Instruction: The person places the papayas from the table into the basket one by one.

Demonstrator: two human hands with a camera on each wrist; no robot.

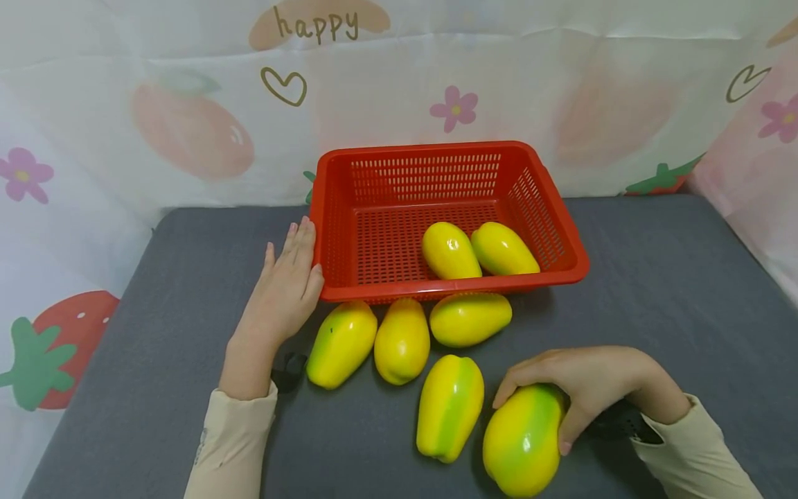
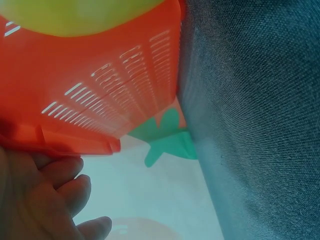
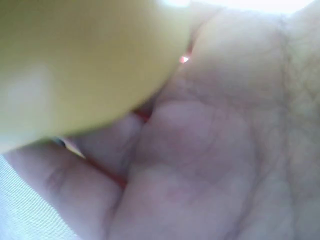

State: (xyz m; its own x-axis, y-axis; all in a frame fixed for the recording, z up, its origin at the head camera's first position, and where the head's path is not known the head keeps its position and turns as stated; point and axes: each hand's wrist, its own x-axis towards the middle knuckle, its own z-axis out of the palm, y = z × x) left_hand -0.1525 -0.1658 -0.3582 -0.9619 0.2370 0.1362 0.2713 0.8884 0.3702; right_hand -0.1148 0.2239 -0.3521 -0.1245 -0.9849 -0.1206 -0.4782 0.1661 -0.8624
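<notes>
My left hand [image 1: 283,291] lies along the left side of a red plastic basket [image 1: 449,290], its fingers straight against the rim. In the left wrist view, the fingertips sit right under the basket's edge. My right hand [image 1: 580,381] grips a yellow-green mango [image 1: 522,443] from above, thumb on one side and fingers on the other. The right wrist view shows the yellow fruit close up against the palm, blurred. Just left of the held fruit lies another mango [image 1: 450,409]. Inside the basket, two mangoes [image 1: 451,251] rest at the front right.
Lined up along the basket's front wall are three mangoes, the left one [image 1: 341,344], the middle one [image 1: 402,341] and the right one [image 1: 470,319]. A grey cloth [image 1: 125,416] covers the table. Behind the basket hangs a printed curtain [image 1: 386,90].
</notes>
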